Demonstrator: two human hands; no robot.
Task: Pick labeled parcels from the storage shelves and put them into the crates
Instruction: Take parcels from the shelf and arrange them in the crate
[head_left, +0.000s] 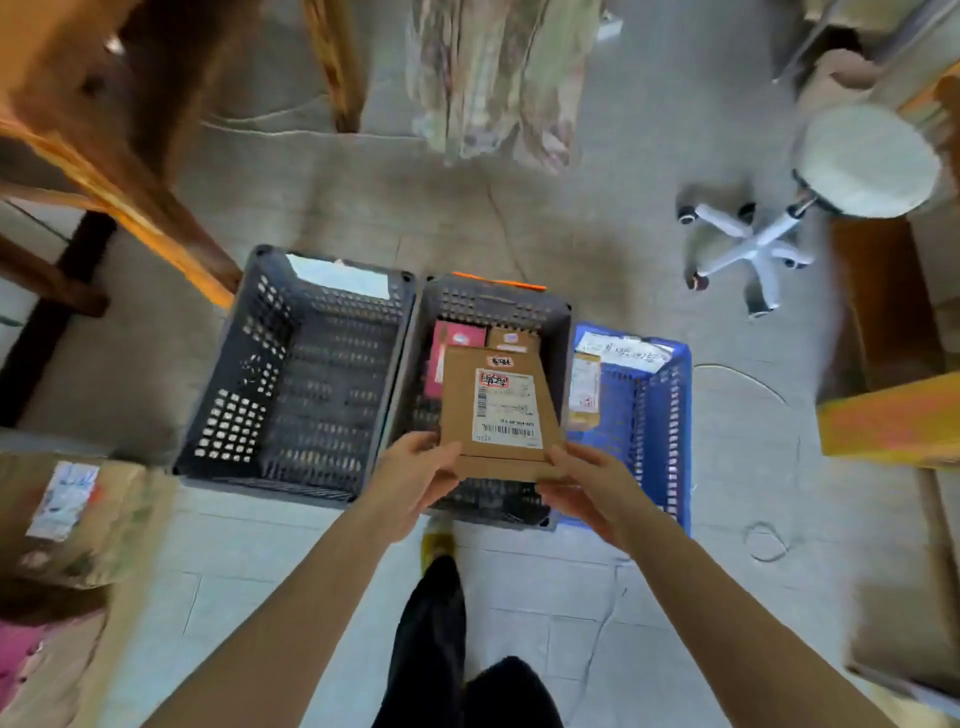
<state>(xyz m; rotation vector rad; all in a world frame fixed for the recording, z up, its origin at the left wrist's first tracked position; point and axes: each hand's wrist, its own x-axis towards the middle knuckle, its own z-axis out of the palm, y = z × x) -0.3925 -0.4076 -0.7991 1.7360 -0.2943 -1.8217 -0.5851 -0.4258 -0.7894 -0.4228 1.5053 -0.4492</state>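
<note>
Both hands hold a labelled parcel over the middle crate.

The left hand (415, 480) and the right hand (589, 491) each grip a near corner of the brown parcel (496, 410), fingers closed on the cardboard. Its white label faces up and its far edge tips down into the middle crate (498, 306). The parcel's long edges lie inside the rim, above a red packet (451, 343) and a small brown box (511, 340) by the far wall. A dark crate (234, 395) sits rim to rim on the left and a blue crate (670, 415) on the right, where a labelled packet (584, 389) stands against the left wall. A wooden shelf frame (119, 176) reaches the dark crate's far left corner. Open floor (597, 223) runs beyond the crates to a wheeled stool (862, 161), and a tiled strip separates their near edges from the person's feet.
</note>
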